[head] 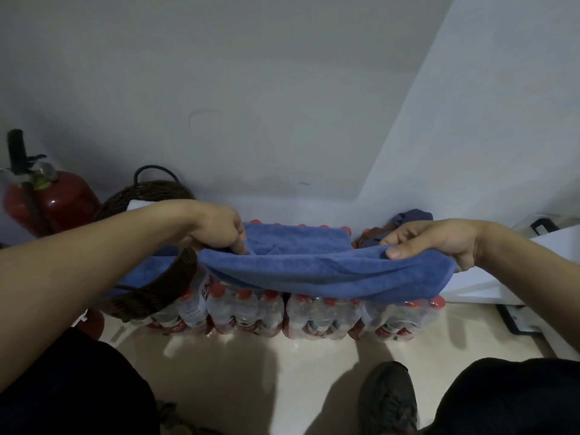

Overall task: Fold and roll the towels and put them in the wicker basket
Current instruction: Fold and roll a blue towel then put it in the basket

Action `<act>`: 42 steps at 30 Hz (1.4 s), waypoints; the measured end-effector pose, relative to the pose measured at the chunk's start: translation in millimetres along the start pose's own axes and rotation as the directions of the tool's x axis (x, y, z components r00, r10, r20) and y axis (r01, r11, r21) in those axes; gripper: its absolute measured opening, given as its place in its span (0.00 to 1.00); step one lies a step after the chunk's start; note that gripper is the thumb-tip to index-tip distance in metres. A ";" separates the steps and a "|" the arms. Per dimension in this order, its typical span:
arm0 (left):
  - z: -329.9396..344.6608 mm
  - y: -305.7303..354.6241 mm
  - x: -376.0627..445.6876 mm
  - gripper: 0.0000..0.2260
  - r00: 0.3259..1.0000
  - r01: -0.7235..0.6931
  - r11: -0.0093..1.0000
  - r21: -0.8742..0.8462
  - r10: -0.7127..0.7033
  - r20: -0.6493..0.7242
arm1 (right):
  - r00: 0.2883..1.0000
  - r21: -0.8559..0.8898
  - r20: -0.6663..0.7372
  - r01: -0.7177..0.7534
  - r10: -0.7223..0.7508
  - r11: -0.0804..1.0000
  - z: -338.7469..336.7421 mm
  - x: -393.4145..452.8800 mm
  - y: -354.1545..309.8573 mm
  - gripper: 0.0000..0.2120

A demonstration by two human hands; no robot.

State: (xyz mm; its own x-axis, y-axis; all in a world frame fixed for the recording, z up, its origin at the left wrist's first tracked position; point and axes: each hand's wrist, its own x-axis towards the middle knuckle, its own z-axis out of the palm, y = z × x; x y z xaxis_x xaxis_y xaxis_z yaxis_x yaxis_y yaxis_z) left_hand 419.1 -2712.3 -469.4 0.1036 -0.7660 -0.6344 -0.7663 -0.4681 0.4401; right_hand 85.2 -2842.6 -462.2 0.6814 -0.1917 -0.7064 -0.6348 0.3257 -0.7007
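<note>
Blue towel point(314, 271): terry cloth, held stretched horiz. above shrink-wrapped bottle packs, doubled over lengthwise, front fold sagging slightly at centre. Far layer lying flat on bottle caps; near layer lifted. Pinched at left end by left hand point(216, 227), at right end by right hand point(430, 243), thumb on top of fabric.

Wicker basket point(150, 293): dark brown weave, round, thin loop handle at rear, sat at left end of bottle packs, partly hidden behind left forearm. White item visible inside; blue fabric showing at near side, whether inside or beneath rim not determinable.

Second heap of towels point(408, 221): blue and orange-brown, crumpled, behind right hand, on far right of packs.
</note>
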 end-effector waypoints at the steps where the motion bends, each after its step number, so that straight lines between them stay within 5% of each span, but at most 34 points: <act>1: 0.1 0.5 -1.1 0.03 1.000 0.004 1.000 -0.013 -0.003 0.013 | 1.000 0.025 0.026 0.004 -0.004 1.000 0.1 -1.3 -0.8 0.15; 5: 0.4 -0.5 2.0 0.04 0.999 -0.034 0.999 -0.020 0.033 -0.023 | 0.993 0.042 0.112 0.024 -0.028 0.999 5.8 -1.9 -1.7 0.17; 10: -1.0 -3.7 24.4 0.09 0.942 -0.173 0.984 -0.034 0.155 -0.296 | 0.991 -0.087 -0.054 0.117 -0.122 0.989 8.9 13.3 -3.1 0.16; 16: -1.5 -17.5 54.5 0.02 0.968 -0.138 0.973 -0.184 0.093 -0.235 | 0.976 -0.151 -0.152 0.131 -0.154 0.980 2.3 35.8 -5.3 0.09; 24: -10.0 -29.3 99.0 0.04 0.974 0.001 0.971 -0.240 -0.055 -0.219 | 0.776 -0.172 -0.587 0.161 -0.232 0.972 -19.0 82.9 -9.5 0.04; 27: -8.5 -35.2 117.1 0.05 0.974 0.023 0.976 -0.215 -0.070 -0.215 | 0.692 -0.346 -0.675 0.009 -0.256 0.938 -31.6 103.6 -3.7 0.07; 33: -2.3 -45.2 150.6 0.06 0.961 0.031 0.998 -0.062 -0.047 -0.271 | 0.680 -0.566 -0.681 -0.252 -0.272 0.785 -54.4 139.8 6.2 0.10; 37: -0.3 -51.5 167.9 0.07 0.940 0.020 0.999 0.033 -0.007 -0.340 | 0.619 -0.603 -0.720 -0.334 -0.313 0.725 -63.7 162.3 19.6 0.11; 42: 2.5 -52.8 191.8 0.06 0.901 -0.001 1.000 -0.012 -0.004 -0.434 | 0.654 -0.613 -0.708 -0.383 -0.266 0.691 -72.2 183.3 31.3 0.12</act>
State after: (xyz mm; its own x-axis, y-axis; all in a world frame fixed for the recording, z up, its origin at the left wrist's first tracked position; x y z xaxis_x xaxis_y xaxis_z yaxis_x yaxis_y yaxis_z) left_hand 477.9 -2833.4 -615.9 0.3717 -0.8792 -0.2980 -0.7590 -0.4726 0.4478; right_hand 164.0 -2934.4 -620.9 0.3564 -0.8675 -0.3470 -0.9230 -0.2693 -0.2749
